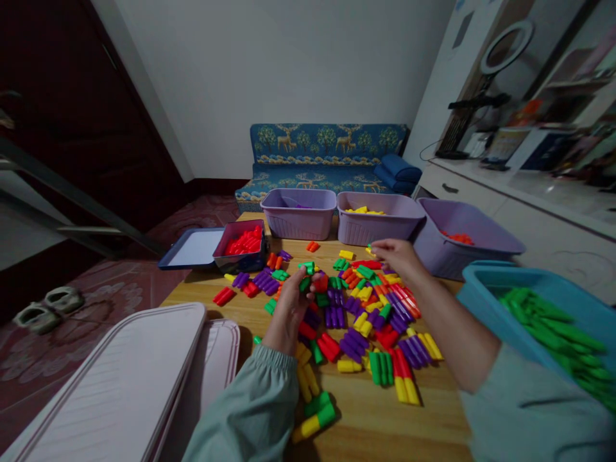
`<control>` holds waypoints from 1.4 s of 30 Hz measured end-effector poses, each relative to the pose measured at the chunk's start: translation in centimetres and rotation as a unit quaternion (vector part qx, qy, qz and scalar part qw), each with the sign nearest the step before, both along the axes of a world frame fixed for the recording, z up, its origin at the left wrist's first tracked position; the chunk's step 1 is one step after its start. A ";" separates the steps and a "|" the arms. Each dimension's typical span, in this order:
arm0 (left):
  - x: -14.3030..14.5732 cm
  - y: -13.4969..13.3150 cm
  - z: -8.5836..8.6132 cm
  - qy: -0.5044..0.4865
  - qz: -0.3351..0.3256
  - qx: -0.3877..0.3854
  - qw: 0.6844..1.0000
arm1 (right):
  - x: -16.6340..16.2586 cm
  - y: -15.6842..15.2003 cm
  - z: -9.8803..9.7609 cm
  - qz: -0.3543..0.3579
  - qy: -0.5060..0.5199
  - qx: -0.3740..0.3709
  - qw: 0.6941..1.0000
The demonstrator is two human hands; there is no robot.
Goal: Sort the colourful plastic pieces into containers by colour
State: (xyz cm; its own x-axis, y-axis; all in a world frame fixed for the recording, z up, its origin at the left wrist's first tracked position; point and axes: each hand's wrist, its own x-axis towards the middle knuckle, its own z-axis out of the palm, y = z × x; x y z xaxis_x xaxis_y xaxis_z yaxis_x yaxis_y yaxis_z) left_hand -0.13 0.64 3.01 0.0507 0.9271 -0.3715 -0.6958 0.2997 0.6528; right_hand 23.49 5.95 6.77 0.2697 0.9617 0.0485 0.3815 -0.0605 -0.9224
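My left hand [290,300] is closed around a green plastic building block [306,266], above the left part of the pile. Out over the far side, my right hand [395,254] pinches a small yellow-and-green block [369,250] between its fingertips. Below both hands, rounded blocks in purple, red, yellow, green and orange lie scattered, many joined in rows. Among them are a purple row [353,345], a green row [382,368] and a red-and-yellow pair [405,377]. Near my left sleeve sits a green-and-yellow cluster [315,417].
Beyond the pile stand a purple bin [299,221] with little showing inside, a bin [378,229] of yellow blocks and a bin [471,237] of orange ones. A teal bin [510,273] holds green blocks. Left are a tin [238,262] of red blocks and pale lids [115,378].
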 end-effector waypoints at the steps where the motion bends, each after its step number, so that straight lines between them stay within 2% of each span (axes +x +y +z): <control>1: -0.1 0.0 -0.1 0.006 -0.002 0.006 1.000 | -1.0 -0.7 -1.1 0.032 -0.112 -0.007 0.993; 2: -0.3 0.0 -0.2 0.012 -0.003 0.016 1.000 | -1.8 -1.3 -2.0 0.045 -0.217 -0.002 0.975; 4: -0.4 0.1 -0.3 0.031 -0.006 0.041 0.999 | -2.8 -2.3 -3.5 0.029 -0.370 -0.005 0.929; 6: -0.5 0.1 -0.4 0.061 -0.008 0.054 0.997 | -3.4 -3.1 -4.3 0.001 -0.445 -0.011 0.895; 8: -0.3 0.1 -0.4 0.096 -0.005 0.058 0.994 | -3.7 -3.6 -4.5 -0.012 -0.460 -0.012 0.888; 11: 0.0 0.1 -0.4 0.145 -0.008 0.070 0.987 | -4.1 -4.1 -4.2 -0.038 -0.388 0.002 0.921; 13: 0.2 0.0 -0.5 0.174 -0.022 0.082 0.981 | -4.5 -4.4 -3.8 -0.035 -0.262 0.030 0.964; 15: 0.3 -0.1 -0.5 0.204 -0.044 0.094 0.974 | -5.2 -4.6 -3.3 0.024 -0.094 0.060 0.993; 18: 0.5 -0.5 -0.3 0.244 -0.081 0.111 0.960 | -6.3 -5.2 -2.2 0.142 0.113 0.067 0.981; 20: 0.6 -0.7 0.0 0.257 -0.112 0.134 0.950 | -6.8 -5.7 -1.5 0.184 0.162 0.052 0.968; 25: 0.3 -0.9 0.3 0.255 -0.150 0.161 0.941 | -7.5 -6.3 -1.2 0.231 0.137 0.035 0.963; 30: 0.1 -0.8 0.0 0.263 -0.150 0.163 0.939 | -7.9 -6.1 -2.0 0.201 0.098 0.076 0.972; 37: 0.0 -0.8 0.1 0.243 -0.139 0.152 0.948 | -8.0 -6.2 -2.1 0.188 -0.075 0.090 0.975; 42: -0.1 -1.0 0.3 0.224 -0.112 0.133 0.959 | -8.7 -6.3 -2.6 0.178 -0.085 0.091 0.976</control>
